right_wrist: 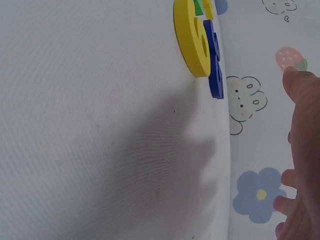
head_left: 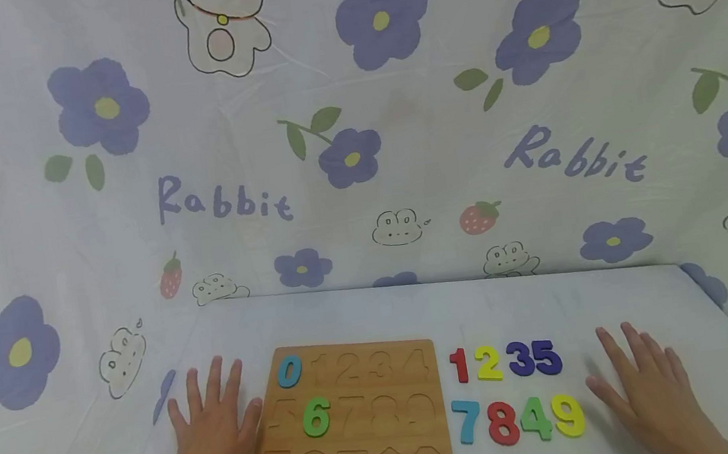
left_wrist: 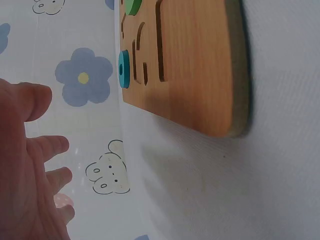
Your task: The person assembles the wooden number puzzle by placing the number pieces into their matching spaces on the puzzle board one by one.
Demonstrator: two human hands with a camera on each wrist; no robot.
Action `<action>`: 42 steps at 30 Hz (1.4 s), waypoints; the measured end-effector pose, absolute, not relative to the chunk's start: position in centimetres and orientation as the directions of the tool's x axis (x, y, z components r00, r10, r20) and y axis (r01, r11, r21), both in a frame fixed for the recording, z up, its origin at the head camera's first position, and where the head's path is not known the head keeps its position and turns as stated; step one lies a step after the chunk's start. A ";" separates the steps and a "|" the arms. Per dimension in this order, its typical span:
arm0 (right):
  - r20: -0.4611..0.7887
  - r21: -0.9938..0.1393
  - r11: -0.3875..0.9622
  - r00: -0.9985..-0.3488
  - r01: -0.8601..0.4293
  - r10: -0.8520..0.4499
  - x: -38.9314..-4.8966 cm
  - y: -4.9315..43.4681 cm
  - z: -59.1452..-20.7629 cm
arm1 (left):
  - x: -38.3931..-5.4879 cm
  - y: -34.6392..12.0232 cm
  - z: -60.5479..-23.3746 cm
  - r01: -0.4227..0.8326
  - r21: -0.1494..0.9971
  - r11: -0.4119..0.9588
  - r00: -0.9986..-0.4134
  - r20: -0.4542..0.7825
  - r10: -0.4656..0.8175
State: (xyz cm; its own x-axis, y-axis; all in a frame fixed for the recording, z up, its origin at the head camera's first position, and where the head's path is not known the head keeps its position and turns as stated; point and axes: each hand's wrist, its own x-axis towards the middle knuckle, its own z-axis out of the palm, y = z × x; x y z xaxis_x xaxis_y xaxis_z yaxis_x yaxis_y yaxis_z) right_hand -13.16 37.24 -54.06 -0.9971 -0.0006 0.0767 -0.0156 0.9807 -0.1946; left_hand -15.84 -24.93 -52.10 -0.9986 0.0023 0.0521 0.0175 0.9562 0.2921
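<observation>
Across a white table (head_left: 320, 313) backed by a flower-printed cloth (head_left: 401, 115), a wooden board (head_left: 363, 387) is seen by the head camera between a left hand (head_left: 211, 437) and a right hand (head_left: 658, 391), both held with fingers spread and nothing gripped. The board is placed just beside the left hand, on its thumb side, and well apart from the right; its longer side appears to be laid from left to right. Beyond its right edge, loose numerals are ranged in two rows, long axes pointed away from the person: red 1 (head_left: 461, 366), yellow 2 (head_left: 489, 365), purple 3 (head_left: 523, 359) and purple 5 (head_left: 548, 358) above; blue 7 (head_left: 467, 422), red 8 (head_left: 503, 422), green 4 (head_left: 536, 419) and yellow 9 (head_left: 577, 417) below. The right hand is neared most by the 9, to its left. On the board, a blue 0 (head_left: 282, 376) is set in the top row's left corner and a green 6 (head_left: 313, 415) in the second row, among cut outlines.

From the left wrist, tan grain, a rounded corner and dark grooves are shown; no contact is made by the fingers.

From the right wrist, the 9 is shown thick-sided and lying flat, apart from the hand, whose fingers are partly hidden.
</observation>
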 end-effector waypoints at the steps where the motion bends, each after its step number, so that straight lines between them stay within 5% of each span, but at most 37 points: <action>1: 0.075 -0.197 0.980 -0.997 -0.015 0.000 -13.2 37.2 -54.0 | -15.8 -24.9 -52.1 0.017 0.295 0.955 -0.999 0.052 0.002; 7: 0.023 -0.278 0.961 -1.000 0.002 0.009 -12.6 37.2 -52.5 | -15.8 -25.1 -51.5 0.045 0.348 0.937 -0.996 0.092 0.014; 18: -0.132 -0.493 0.861 -0.989 0.121 0.063 -9.6 36.8 -47.0 | -16.6 -25.9 -49.3 0.065 0.643 0.763 -0.993 0.118 -0.015; 34: 0.103 -0.514 0.853 -0.994 -0.093 -0.046 -9.7 35.3 -47.6 | -20.0 -25.2 -52.2 0.020 0.568 0.823 -0.997 -0.050 0.058; 42: -0.087 -0.567 0.824 -0.996 0.023 -0.033 -10.7 35.4 -50.0 | -21.0 -25.0 -53.2 0.017 0.530 0.848 -0.978 -0.168 0.125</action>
